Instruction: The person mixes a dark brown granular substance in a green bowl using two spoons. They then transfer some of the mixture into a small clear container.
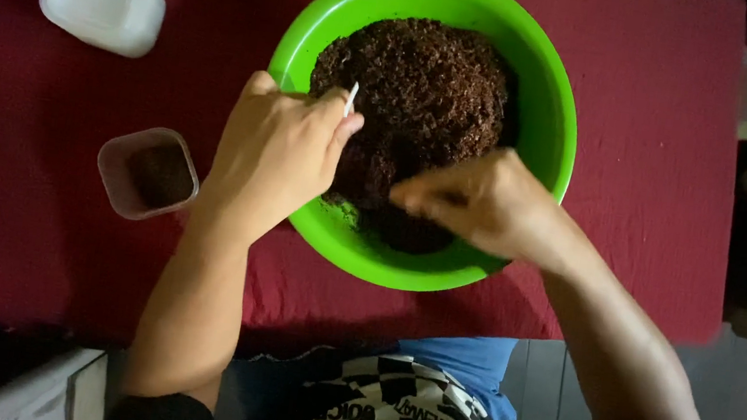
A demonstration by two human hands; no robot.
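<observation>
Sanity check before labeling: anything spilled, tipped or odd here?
Nothing stands out. The green bowl sits upright on the red cloth, its brown material inside. The small container is upright. No spill visible.

Both hands (377,177) work dark crumbly mix (420,102) in green bowl (551,118).

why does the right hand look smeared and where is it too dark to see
Head view: the right hand is motion-blurred at the fingertips over the bowl, while the left hand with its white stick is sharper; light is dim and even, no glare; the right edge and lower left corner fall into shadow; the small tub reads clearly.
</observation>
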